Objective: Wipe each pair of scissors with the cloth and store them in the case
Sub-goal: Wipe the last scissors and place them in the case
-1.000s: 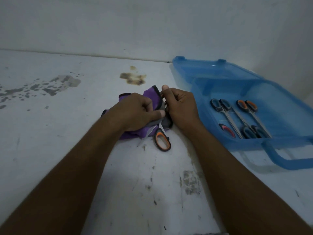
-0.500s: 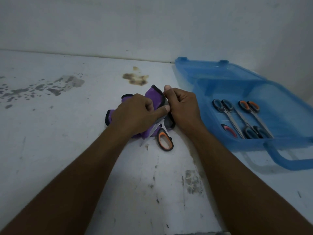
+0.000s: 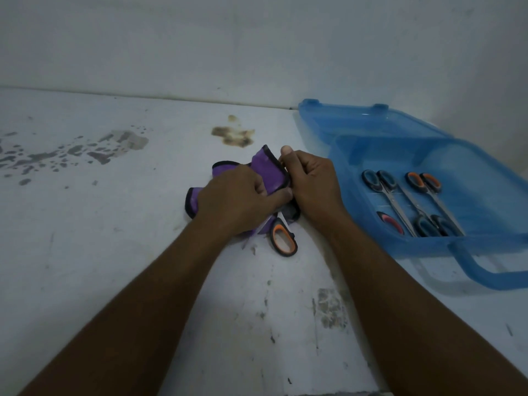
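A purple cloth (image 3: 265, 170) with a black edge lies bunched at the middle of the white table. My left hand (image 3: 237, 198) presses the cloth around the blades of orange-handled scissors (image 3: 283, 238), whose one handle loop sticks out toward me. My right hand (image 3: 311, 184) is closed on the scissors' other end, next to the cloth. The open blue case (image 3: 485, 155) sits to the right. Inside it lie blue-handled scissors (image 3: 380, 181), orange-handled scissors (image 3: 423, 181) and a red-handled pair (image 3: 391, 222).
The white wall rises behind the table. Brown stains (image 3: 234, 135) mark the surface behind the cloth, and dark flaked patches (image 3: 85, 151) spread at the left. The case's handle (image 3: 483, 270) sticks out toward me at the right.
Both hands and the cloth-wrapped scissors stay together in nearly the same spot; the left thumb has shifted slightly along the cloth. The view has drifted a little.
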